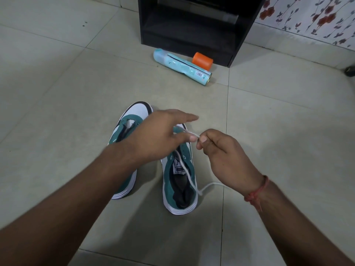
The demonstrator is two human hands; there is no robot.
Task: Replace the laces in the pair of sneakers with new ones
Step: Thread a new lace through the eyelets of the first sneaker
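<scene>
Resting on tiled floor [57, 93], 2 sneakers [178, 181]

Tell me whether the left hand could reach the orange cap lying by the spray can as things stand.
Probably yes. The left hand hovers over the sneakers with fingers extended, and only bare floor tile lies between it and the orange cap, though it must stretch forward.
</scene>
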